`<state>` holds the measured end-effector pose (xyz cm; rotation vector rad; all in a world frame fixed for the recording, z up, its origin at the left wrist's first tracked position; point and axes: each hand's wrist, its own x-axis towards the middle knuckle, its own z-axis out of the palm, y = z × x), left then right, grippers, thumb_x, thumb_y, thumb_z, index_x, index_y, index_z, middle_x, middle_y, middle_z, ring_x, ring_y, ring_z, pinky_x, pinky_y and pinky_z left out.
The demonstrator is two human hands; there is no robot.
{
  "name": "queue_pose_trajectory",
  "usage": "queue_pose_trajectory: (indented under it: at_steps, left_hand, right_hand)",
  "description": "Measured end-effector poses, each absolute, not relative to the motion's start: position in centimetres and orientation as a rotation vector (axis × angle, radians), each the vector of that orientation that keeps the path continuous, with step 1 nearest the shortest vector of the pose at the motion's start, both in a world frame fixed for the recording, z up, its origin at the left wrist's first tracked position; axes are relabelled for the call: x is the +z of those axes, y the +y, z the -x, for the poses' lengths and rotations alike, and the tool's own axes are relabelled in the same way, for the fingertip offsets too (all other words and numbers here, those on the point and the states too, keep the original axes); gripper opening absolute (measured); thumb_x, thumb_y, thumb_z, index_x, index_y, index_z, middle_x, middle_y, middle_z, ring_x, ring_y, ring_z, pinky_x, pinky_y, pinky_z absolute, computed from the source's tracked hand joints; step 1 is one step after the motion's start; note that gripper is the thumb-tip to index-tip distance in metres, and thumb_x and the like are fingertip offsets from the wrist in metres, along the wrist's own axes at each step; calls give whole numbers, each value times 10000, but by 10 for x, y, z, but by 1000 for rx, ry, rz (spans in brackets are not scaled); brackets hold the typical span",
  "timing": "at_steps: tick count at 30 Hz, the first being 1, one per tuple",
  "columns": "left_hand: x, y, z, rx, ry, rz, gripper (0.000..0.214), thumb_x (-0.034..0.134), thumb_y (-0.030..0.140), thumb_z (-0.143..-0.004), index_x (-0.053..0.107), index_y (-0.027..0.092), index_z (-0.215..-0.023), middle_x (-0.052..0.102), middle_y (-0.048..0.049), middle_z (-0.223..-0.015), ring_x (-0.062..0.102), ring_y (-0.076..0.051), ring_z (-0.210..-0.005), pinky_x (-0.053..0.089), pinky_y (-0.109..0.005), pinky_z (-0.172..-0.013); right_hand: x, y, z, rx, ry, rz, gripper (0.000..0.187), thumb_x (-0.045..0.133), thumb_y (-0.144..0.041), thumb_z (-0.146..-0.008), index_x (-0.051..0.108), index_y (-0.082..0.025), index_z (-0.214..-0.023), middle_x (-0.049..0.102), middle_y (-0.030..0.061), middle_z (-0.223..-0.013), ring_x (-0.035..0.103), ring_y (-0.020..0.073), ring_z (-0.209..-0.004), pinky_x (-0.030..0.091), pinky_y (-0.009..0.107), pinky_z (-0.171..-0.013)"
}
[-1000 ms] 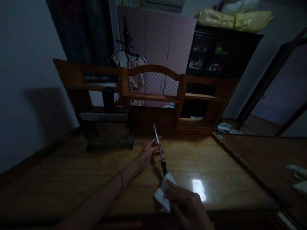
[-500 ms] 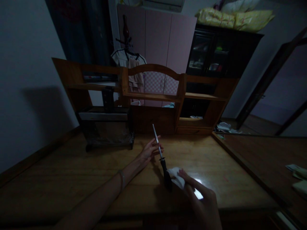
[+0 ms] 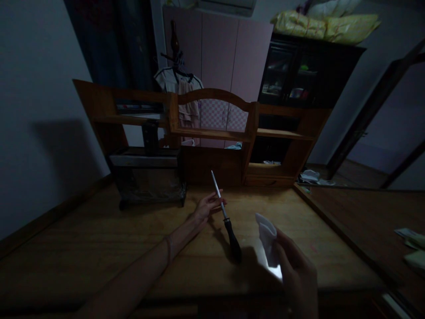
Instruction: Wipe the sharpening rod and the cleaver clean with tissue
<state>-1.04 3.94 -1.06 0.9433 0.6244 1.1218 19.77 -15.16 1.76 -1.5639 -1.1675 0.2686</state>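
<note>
A long thin tool with a pale metal shaft and a black handle stands tilted on the wooden desk, handle end down. My left hand pinches the shaft near its middle. My right hand is to the right of the handle, apart from it, and grips a crumpled white tissue.
A wooden shelf unit runs along the back of the desk, with a dark glass-fronted box at its left. A second wooden surface with papers lies to the right. Pink wardrobe and dark cabinet stand behind.
My right hand with the tissue has come off the tool's handle and moved to the right. The black handle now shows in full. My left hand keeps its hold on the shaft.
</note>
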Motion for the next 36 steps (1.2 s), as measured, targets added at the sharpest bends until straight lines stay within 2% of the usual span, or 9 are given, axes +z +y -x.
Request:
queue_pose_trajectory:
  at_steps: [4,8,12,18,28,36]
  left_hand:
    - [-11,40,10,1121,597,-967,552,746,235,-712,571,166,-1231,687,-115,-960,646,-216,-925,484,-368,-858]
    - [-13,39,9,1113,589,-960,560,739,233,-721,556,185,-1248,682,-112,-991,647,-212,-934,481,-366,-868]
    - [-14,38,9,1112,558,-970,556,728,226,-731,550,205,-1257,676,-100,-1005,643,-207,-948,475,-356,-871]
    - [-15,38,11,1122,534,-982,550,721,235,-730,558,188,-1252,680,-100,-953,640,-201,-919,464,-356,-866]
    - [-17,39,10,1127,511,-984,533,700,228,-745,555,182,-1256,679,-96,-925,640,-208,-903,457,-382,-885]
    - [-14,37,11,1117,520,-977,526,701,229,-750,553,181,-1252,679,-92,-930,645,-195,-890,464,-362,-873]
  right_hand:
    - [21,-149,-199,297,-1190,1608,329,551,-399,-814,694,-218,-1048,715,55,-1012,664,256,-947,545,289,-736]
    - [22,-143,-180,347,-1368,1545,301,503,-327,-863,677,-221,-1083,696,63,-1074,642,235,-1024,536,275,-792]
    - [18,-131,-155,240,-1637,1469,366,473,-222,-865,603,-223,-1207,668,83,-1133,662,223,-982,549,281,-777]
    - [11,-121,-138,92,-2001,1492,501,465,-81,-820,539,-280,-1274,648,67,-1165,702,202,-851,568,278,-740]
    - [4,-129,-147,129,-2211,1500,628,447,40,-792,465,-274,-1335,470,73,-1366,634,219,-1039,536,317,-874]
    - [2,-143,-157,53,-2288,1363,632,394,53,-765,459,-191,-1344,474,99,-1361,538,230,-1165,504,308,-920]
